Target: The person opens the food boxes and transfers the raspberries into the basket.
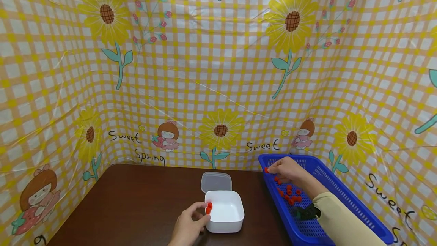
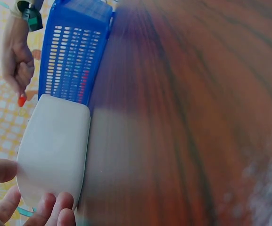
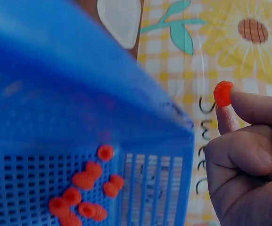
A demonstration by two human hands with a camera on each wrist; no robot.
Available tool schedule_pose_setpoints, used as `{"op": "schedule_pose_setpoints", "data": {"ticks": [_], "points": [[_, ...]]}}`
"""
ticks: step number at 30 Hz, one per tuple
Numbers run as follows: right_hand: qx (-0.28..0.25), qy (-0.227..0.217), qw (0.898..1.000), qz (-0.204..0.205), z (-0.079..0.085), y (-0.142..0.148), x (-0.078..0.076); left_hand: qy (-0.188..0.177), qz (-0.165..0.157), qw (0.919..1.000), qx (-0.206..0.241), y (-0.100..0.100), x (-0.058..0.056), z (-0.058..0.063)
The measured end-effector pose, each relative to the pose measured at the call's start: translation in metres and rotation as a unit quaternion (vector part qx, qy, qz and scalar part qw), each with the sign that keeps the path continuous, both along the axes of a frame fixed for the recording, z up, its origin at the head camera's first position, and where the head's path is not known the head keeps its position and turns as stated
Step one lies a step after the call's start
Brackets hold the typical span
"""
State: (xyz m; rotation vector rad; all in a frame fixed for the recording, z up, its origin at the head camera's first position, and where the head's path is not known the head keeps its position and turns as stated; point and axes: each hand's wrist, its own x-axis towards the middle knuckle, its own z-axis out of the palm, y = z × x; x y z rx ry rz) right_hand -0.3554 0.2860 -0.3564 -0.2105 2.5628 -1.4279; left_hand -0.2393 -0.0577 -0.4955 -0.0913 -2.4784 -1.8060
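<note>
My right hand pinches a red raspberry between thumb and index finger, the other fingers curled in. It is over the far left rim of the blue basket, and several more raspberries lie on the basket's floor. My left hand grips the left side of a white box, thumb and fingertips around its corner. Two or so raspberries show at the box's left wall, close to those fingertips. The left wrist view shows the box's outer wall from beside, with its inside hidden.
A translucent lid lies on the dark wooden table right behind the box. The basket's raised walls stand to the right. A checked, flowered cloth hangs around the back and sides. A dark band with a green part is on the right wrist.
</note>
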Motion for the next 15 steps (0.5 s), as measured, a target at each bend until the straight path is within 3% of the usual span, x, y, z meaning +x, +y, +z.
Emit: {"op": "schedule_pose_setpoints", "data": {"ticks": [15], "points": [[0.046, 0.003, 0.997, -0.057, -0.019, 0.053, -0.009, -0.006, 0.004, 1.0, -0.005, 0.0, -0.001, 0.001]]}}
